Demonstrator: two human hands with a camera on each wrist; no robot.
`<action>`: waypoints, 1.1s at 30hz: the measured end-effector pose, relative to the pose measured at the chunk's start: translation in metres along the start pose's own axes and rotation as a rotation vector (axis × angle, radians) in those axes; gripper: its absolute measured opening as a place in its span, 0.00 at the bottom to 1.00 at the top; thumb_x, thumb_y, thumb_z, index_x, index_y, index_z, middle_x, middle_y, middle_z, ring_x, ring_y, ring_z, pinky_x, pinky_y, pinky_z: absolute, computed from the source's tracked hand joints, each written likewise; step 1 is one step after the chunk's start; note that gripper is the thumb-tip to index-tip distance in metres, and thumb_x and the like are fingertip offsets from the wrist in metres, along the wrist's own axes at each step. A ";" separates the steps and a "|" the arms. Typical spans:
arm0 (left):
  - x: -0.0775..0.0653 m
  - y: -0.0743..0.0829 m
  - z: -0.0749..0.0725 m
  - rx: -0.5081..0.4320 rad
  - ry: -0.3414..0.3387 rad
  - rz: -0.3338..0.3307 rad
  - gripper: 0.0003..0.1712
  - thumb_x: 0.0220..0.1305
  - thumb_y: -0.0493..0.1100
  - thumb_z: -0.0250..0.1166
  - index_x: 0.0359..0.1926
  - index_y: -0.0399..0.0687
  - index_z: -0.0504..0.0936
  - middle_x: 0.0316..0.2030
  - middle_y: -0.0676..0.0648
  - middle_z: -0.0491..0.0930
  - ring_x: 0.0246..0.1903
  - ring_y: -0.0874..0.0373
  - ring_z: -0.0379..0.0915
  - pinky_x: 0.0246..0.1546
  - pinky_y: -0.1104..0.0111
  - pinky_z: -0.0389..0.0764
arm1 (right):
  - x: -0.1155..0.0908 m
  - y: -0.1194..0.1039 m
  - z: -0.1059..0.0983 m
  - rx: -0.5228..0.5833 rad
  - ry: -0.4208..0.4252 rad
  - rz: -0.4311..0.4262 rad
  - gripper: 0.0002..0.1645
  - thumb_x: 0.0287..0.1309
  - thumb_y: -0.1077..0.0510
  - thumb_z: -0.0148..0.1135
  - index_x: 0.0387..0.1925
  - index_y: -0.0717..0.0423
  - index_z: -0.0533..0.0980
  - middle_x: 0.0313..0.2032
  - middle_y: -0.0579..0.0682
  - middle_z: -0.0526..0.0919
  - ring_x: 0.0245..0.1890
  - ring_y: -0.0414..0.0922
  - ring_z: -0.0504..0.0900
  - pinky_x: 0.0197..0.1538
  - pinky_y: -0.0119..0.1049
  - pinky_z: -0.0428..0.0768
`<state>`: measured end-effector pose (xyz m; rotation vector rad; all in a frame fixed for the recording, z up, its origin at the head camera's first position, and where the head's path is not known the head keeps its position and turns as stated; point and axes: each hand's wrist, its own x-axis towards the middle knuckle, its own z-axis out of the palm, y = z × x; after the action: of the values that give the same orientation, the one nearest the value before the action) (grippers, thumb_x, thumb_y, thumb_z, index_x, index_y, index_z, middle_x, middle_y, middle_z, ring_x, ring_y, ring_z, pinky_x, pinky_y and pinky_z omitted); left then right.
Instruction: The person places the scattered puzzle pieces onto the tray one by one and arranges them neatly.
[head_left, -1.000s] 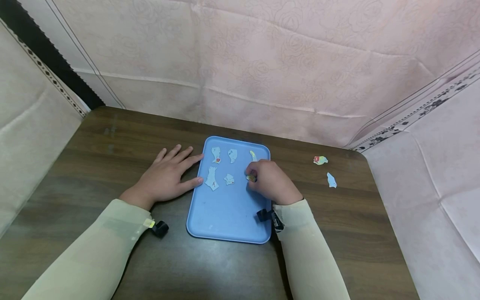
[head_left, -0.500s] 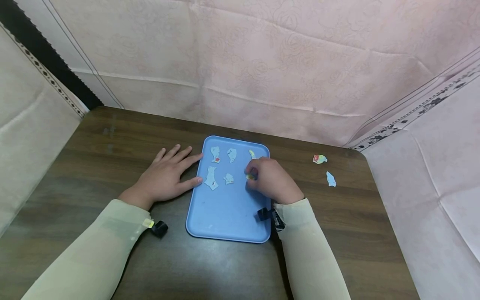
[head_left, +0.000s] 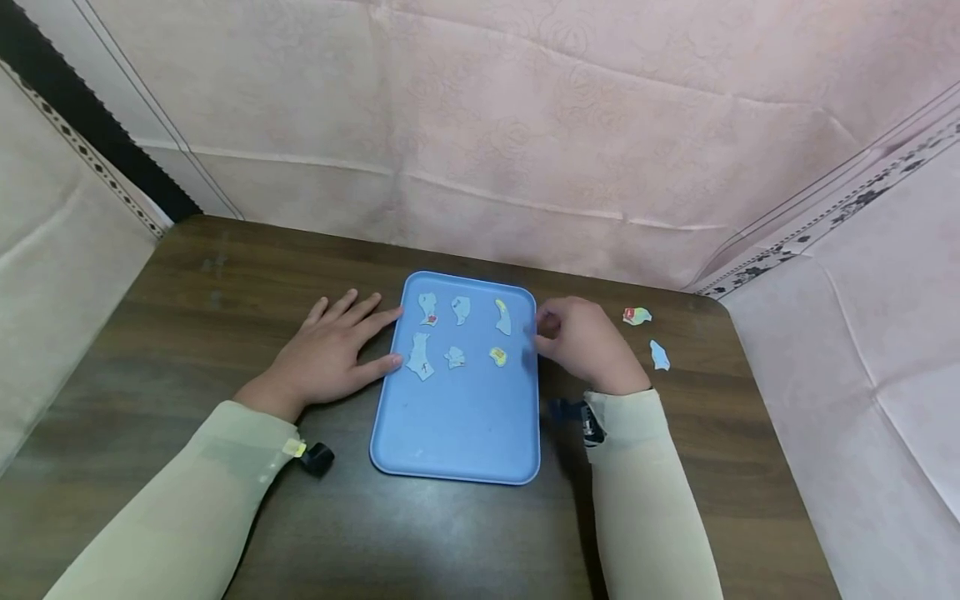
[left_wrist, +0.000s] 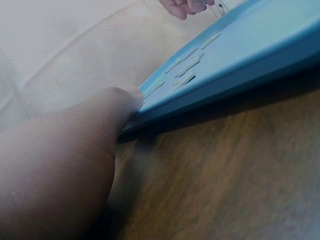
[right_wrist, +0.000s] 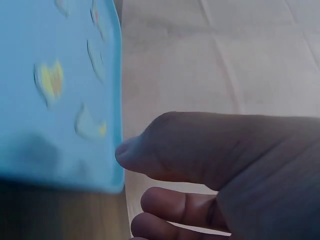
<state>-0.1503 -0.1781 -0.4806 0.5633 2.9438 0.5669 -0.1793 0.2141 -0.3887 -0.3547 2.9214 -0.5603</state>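
A blue tray (head_left: pixel 457 442) lies on the table with flat, irregular light-blue pieces, like torn card, in two rows. The back row ends at the right in a piece with a yellow stripe (head_left: pixel 503 317). In front of it lies a small yellow-patterned piece (head_left: pixel 498 357). My left hand (head_left: pixel 324 357) rests on the table with fingers spread, its thumb and index fingertip touching the tray's left edge. Over the tray's right edge is my right hand (head_left: pixel 581 340), fingers loosely bent, holding nothing. In the right wrist view its thumb (right_wrist: pixel 170 145) is apart from the pieces.
Right of the tray, on the brown wooden table (head_left: pixel 720 467), lie a red-and-yellow piece (head_left: pixel 637 316) and a plain light-blue piece (head_left: pixel 660 356). Pale patterned cloth (head_left: pixel 480 150) hangs behind the table and along both sides.
My right hand has let go of the small yellow-patterned piece, which now lies on the tray, and has moved right to the tray's edge. The left hand stays in place.
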 end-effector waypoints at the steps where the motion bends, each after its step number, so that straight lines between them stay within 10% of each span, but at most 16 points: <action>1: 0.000 0.000 0.000 -0.001 0.000 0.000 0.49 0.78 0.84 0.51 0.91 0.77 0.56 0.91 0.45 0.53 0.92 0.34 0.38 0.87 0.28 0.36 | 0.001 0.005 -0.003 -0.006 0.000 0.011 0.15 0.71 0.55 0.76 0.55 0.54 0.88 0.53 0.54 0.90 0.52 0.54 0.89 0.56 0.54 0.91; 33: -0.003 0.003 -0.005 -0.020 -0.007 0.011 0.50 0.78 0.85 0.49 0.91 0.74 0.57 0.91 0.42 0.54 0.91 0.31 0.39 0.86 0.26 0.37 | -0.006 0.149 -0.059 -0.121 -0.071 0.292 0.20 0.72 0.53 0.70 0.56 0.62 0.83 0.54 0.66 0.88 0.48 0.60 0.84 0.51 0.58 0.84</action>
<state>-0.1476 -0.1779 -0.4747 0.5793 2.9263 0.5938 -0.2148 0.3708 -0.3910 0.0397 2.8699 -0.3217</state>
